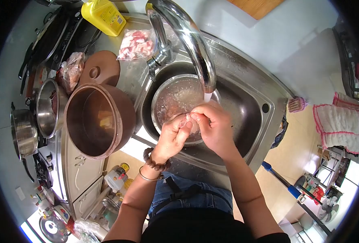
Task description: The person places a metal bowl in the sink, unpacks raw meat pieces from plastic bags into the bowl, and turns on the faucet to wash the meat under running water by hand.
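Note:
My left hand (174, 135) and my right hand (214, 127) meet over a metal bowl (157, 101) in the sink (244, 117). Their fingers pinch together on a small pale piece (190, 117), perhaps meat; its shape is mostly hidden. Water runs from the chrome faucet (193, 44) just behind my right hand. The bowl holds bubbly water with pinkish pieces under the surface. Left of the sink, a brown clay pot (125, 117) stands uncovered with liquid and a yellowish piece inside.
A brown lid (105, 67), bagged meat (135, 44) and a yellow jug (103, 17) lie behind the pot. Further left are a steel bowl (45, 101) and a saucepan (24, 131). A brush (297, 104) is at the sink's right corner.

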A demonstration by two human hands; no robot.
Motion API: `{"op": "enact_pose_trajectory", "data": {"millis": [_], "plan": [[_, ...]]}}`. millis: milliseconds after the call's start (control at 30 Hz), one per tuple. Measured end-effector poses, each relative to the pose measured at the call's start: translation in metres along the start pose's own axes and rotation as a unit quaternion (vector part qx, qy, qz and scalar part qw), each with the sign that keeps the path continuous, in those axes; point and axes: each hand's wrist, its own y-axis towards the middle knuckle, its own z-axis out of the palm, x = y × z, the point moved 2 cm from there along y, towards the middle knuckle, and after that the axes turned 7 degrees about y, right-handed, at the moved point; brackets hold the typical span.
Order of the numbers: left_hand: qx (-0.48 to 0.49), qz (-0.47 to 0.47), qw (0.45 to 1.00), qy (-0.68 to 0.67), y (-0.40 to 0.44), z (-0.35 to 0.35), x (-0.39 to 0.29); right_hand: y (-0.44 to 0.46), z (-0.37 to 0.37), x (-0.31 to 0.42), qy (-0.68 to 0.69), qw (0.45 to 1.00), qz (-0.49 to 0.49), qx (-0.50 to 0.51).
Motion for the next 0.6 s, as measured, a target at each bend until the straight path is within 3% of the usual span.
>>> {"op": "enact_pose_trajectory", "data": {"millis": [67, 133, 167, 233, 300, 333, 400, 533, 600], "plan": [[-0.011, 0.009, 1.0, -0.016, 0.001, 0.002, -0.003, -0.001, 0.002, -0.005, -0.013, 0.994, 0.052, -0.09], [0.022, -0.043, 0.987, -0.152, 0.001, 0.002, -0.008, 0.0, -0.005, -0.02, -0.016, 0.988, 0.092, -0.127], [0.02, -0.042, 0.987, -0.151, 0.001, 0.0, -0.012, 0.002, -0.01, -0.025, -0.017, 0.978, 0.131, -0.164], [0.009, -0.151, 0.958, -0.244, 0.0, -0.001, -0.014, 0.001, -0.017, -0.019, 0.029, 0.979, 0.166, -0.116], [0.012, -0.155, 0.954, -0.256, -0.001, -0.001, -0.008, -0.002, -0.02, -0.011, 0.051, 0.974, 0.219, -0.03], [0.016, -0.158, 0.951, -0.267, -0.001, 0.0, -0.005, -0.003, -0.017, -0.01, 0.05, 0.974, 0.218, -0.03], [0.016, -0.168, 0.947, -0.274, 0.0, 0.0, -0.004, -0.001, -0.006, -0.002, 0.223, 0.969, 0.091, -0.062], [0.035, -0.145, 0.961, -0.232, 0.002, -0.002, -0.004, 0.001, -0.007, 0.011, 0.111, 0.989, 0.074, 0.067], [0.028, -0.128, 0.966, -0.222, 0.003, 0.003, -0.006, 0.0, -0.005, 0.004, 0.061, 0.995, 0.026, 0.071]]}}
